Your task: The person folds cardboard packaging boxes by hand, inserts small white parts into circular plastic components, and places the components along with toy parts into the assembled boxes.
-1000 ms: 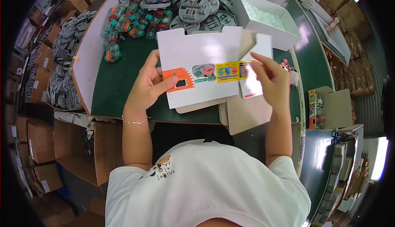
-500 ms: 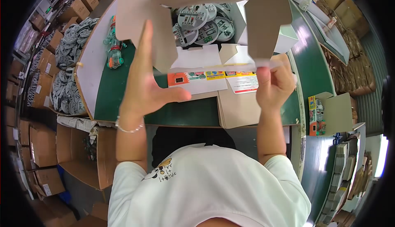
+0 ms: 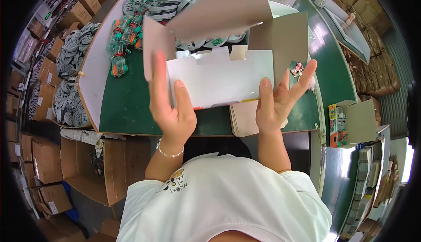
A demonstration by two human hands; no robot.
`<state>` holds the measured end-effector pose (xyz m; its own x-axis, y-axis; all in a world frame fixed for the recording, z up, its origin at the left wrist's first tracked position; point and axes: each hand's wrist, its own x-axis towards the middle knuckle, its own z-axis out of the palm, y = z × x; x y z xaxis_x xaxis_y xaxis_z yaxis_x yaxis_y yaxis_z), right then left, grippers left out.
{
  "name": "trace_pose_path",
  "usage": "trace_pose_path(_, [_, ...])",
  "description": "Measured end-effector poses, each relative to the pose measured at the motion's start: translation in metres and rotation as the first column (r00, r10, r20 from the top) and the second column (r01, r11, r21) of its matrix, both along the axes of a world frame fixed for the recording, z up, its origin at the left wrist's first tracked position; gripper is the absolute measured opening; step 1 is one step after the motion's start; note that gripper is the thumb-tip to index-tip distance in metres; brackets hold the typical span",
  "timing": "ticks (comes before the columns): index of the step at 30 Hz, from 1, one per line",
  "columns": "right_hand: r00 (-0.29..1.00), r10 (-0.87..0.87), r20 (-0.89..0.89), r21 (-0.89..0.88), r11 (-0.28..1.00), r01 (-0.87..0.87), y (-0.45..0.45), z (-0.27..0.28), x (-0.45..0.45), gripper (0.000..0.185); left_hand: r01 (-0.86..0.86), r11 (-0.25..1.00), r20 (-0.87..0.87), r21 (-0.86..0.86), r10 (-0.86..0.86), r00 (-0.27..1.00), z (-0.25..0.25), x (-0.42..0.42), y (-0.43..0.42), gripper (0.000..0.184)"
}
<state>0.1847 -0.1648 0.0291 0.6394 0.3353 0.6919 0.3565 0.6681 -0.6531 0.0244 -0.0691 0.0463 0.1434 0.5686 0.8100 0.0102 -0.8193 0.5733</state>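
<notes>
A partly folded carton (image 3: 221,77) stands up between my two hands, its white face toward me and its grey-brown flaps spread at the top and sides. My left hand (image 3: 172,103) grips the carton's left end, thumb on the white face and fingers along the side. At the right end, my right hand (image 3: 280,97) rests its thumb on the white face, with the other fingers spread away from the carton. Flat cardboard pieces (image 3: 245,121) lie under the carton at the table's front edge.
Clear toys with orange and green parts (image 3: 118,62) lie at the left of the green table (image 3: 125,106). Grey round parts (image 3: 164,5) are heaped behind the carton. A small pink item (image 3: 297,69) lies to the right. An open printed box (image 3: 359,121) stands further right.
The flat printed sheet has been opened out and folded into a carton shape. Its printed side has turned down. My hands have moved to its two ends.
</notes>
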Motion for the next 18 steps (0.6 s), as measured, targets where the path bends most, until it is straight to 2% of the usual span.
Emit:
trace_pose_path(1, [1.0, -0.002, -0.001, 0.001, 1.0, 0.002, -0.004, 0.007, -0.002, 0.059, 0.002, 1.0, -0.001, 0.001, -0.002, 1.0, -0.002, -0.004, -0.005, 0.049])
trace_pose_path(2, [0.983, -0.067, 0.173, -0.091, 0.992, 0.083, -0.01, 0.015, -0.003, 0.061, 0.026, 1.0, 0.028, -0.019, -0.025, 0.999, -0.005, -0.009, -0.011, 0.049])
trace_pose_path(4, [0.849, -0.131, 0.512, -0.223, 0.934, 0.278, -0.017, 0.024, -0.005, 0.065, 0.071, 0.996, 0.089, -0.055, -0.066, 0.994, -0.006, -0.015, -0.018, 0.049])
trace_pose_path(5, [0.85, -0.129, 0.511, -0.223, 0.935, 0.276, -0.017, 0.022, -0.007, 0.065, 0.069, 0.996, 0.088, -0.056, -0.064, 0.994, -0.005, -0.015, -0.017, 0.049])
trace_pose_path(7, [0.985, -0.013, 0.174, -0.465, 0.88, 0.094, -0.014, 0.012, -0.013, 0.067, -0.029, 0.997, -0.108, -0.075, 0.021, 0.994, 0.0, -0.014, -0.011, 0.05])
trace_pose_path(8, [1.0, 0.023, -0.012, -0.551, 0.834, -0.026, -0.014, 0.008, -0.015, 0.069, -0.079, 0.994, -0.204, -0.078, 0.062, 0.977, 0.001, -0.014, -0.01, 0.051])
trace_pose_path(13, [0.995, -0.011, 0.098, -0.558, 0.827, 0.064, -0.012, 0.001, -0.014, 0.063, -0.038, 0.999, -0.237, -0.004, 0.036, 0.971, -0.023, -0.018, -0.001, 0.052])
trace_pose_path(16, [0.991, -0.019, 0.134, -0.57, 0.816, 0.093, -0.013, 0.007, -0.013, 0.063, 0.132, 0.942, -0.012, 0.31, -0.135, 0.991, -0.026, -0.009, 0.004, 0.053])
trace_pose_path(17, [0.991, -0.018, 0.134, -0.571, 0.816, 0.093, -0.013, 0.006, -0.012, 0.063, 0.131, 0.942, -0.011, 0.309, -0.134, 0.991, -0.026, -0.01, 0.003, 0.053])
trace_pose_path(18, [0.987, -0.016, 0.163, -0.596, 0.795, 0.112, -0.012, 0.005, -0.011, 0.063, 0.121, 0.951, -0.179, 0.285, -0.071, 0.981, -0.025, -0.015, 0.001, 0.051])
